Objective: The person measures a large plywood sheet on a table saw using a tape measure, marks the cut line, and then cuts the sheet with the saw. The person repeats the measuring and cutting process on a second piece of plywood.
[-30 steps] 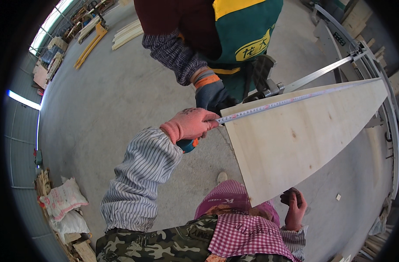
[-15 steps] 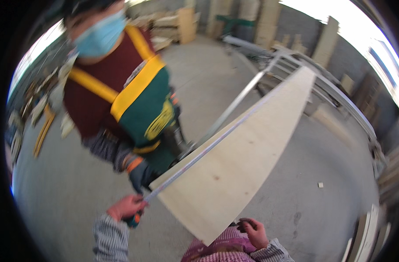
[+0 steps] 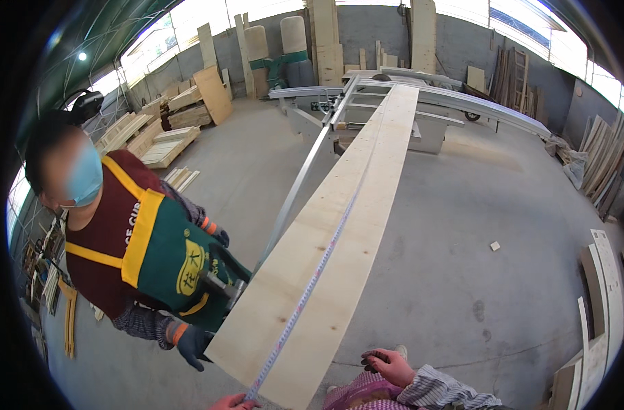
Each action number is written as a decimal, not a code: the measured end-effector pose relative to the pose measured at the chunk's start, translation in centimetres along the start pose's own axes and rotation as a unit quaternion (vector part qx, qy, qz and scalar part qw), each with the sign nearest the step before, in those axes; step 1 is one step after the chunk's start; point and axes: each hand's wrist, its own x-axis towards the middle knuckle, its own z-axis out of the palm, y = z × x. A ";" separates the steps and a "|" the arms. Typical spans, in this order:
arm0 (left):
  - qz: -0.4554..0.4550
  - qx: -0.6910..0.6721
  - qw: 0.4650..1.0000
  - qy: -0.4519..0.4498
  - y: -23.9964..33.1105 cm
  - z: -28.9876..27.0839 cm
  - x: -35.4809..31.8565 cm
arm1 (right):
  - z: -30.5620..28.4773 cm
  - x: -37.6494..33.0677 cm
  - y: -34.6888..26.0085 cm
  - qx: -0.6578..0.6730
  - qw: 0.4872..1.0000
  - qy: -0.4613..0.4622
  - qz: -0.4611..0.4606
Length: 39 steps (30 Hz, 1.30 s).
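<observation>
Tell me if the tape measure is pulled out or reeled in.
Pulled out: the tape measure runs along the board from the left hand.

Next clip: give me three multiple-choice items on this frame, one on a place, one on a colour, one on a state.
1. Where does the tape measure lie?
A. along the board's top
B. on the floor
C. rolled up on a shelf

2. What colour is the co-worker's apron?
A. white
B. green with yellow trim
C. red

3. How is the right hand?
A. gripping the board
B. holding a hammer
C. off the long board, beside its near end

A, the tape runs lengthwise on the board; B, its cloth shows green and yellow; C, floor shows between hand and board.
</observation>
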 end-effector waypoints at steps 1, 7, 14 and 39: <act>-0.013 0.002 1.000 0.007 0.1 1.8 0.7 | -1.1 0.1 0.0 0.012 1.000 0.003 0.001; -0.029 0.013 0.999 -0.012 7.1 10.8 6.6 | -10.8 2.1 -0.4 0.069 0.997 0.022 0.038; -0.039 -0.021 0.999 -0.031 17.5 21.9 15.3 | -26.5 3.3 -2.6 0.138 0.982 0.129 0.019; 0.005 -0.064 0.997 -0.049 52.8 33.3 50.9 | -53.2 30.1 -22.3 0.107 0.964 0.242 -0.027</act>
